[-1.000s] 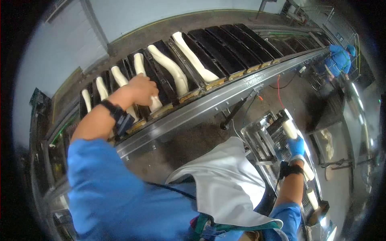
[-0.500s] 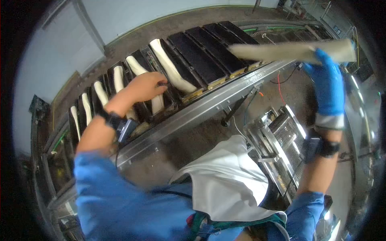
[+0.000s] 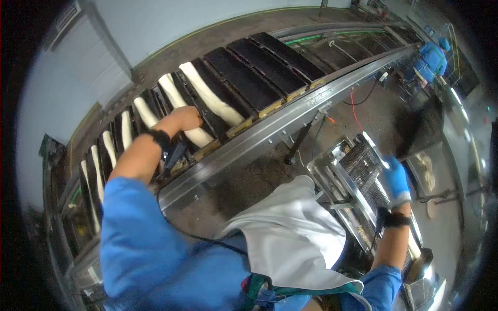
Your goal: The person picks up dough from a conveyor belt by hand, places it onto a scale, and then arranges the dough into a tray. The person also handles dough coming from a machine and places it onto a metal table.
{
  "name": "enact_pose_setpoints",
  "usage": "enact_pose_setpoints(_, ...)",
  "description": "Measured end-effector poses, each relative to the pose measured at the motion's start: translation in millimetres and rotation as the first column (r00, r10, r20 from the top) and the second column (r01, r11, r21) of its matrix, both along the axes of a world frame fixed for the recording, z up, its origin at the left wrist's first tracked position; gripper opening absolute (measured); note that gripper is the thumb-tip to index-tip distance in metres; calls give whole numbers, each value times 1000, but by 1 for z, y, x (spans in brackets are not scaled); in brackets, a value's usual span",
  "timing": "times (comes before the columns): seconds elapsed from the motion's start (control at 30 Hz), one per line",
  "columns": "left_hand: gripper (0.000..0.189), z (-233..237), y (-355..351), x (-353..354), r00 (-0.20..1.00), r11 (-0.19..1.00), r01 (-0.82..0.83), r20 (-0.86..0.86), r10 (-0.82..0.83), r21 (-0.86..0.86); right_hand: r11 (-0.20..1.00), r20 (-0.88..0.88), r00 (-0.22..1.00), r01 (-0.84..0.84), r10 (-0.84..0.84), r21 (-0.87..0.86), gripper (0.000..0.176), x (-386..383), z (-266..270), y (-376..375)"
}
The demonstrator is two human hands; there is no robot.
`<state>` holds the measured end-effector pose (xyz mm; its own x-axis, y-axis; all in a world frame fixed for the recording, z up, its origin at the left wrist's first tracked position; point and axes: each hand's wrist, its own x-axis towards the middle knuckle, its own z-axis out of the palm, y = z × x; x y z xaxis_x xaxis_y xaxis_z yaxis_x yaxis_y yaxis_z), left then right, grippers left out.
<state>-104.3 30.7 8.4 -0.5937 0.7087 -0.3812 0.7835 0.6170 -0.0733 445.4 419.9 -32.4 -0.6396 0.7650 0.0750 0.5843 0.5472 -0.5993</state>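
Bare and curled closed, my left hand (image 3: 188, 118) is on a long pale strip (image 3: 199, 137), whose two ends show above and below the fingers. The strip lies on a black slat of the conveyor. In a blue glove, my right hand (image 3: 397, 176) is at the edge of a metal mesh chute (image 3: 360, 166). Its fingers are blurred, and I cannot tell what they hold. Another long pale strip (image 3: 210, 98) lies one slat further right.
Several pale strips (image 3: 108, 142) lie across black slats on the left. Bare black slats (image 3: 280, 57) continue along the metal conveyor rail (image 3: 249, 142). A co-worker (image 3: 431, 59) in blue is at the far right. A pale piece (image 3: 426, 171) lies beyond my right hand.
My right hand has come down to the mesh chute, and the long piece it held raised is no longer in it as before. The slats have shifted left. The co-worker is now visible.
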Motion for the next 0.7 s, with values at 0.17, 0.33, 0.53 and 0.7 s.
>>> enact_pose_setpoints(0.17, 35, 16, -13, 28, 996, 978, -68, -36, 76, 198, 956, 750, 644, -97, -151, 275, 21, 203, -61, 33)
enact_pose_setpoints(0.33, 42, -30, -16, 3, 999, 984, 47, 11, -50, 170, 877, 668, 605, 111, -432, 467, 40, 150, -39, -41)
enact_pose_setpoints(0.53, 73, -34, 0, 32, 963, 929, -122, 270, 26, 348, 826, -211, 819, 558, -534, 80, 30, 156, -56, 18)
enact_pose_setpoints(0.7, 84, 2, 35, 75, 975, 931, -68, 224, -15, 360, 882, -631, 617, 348, -470, -317, 32, 3, 155, -52)
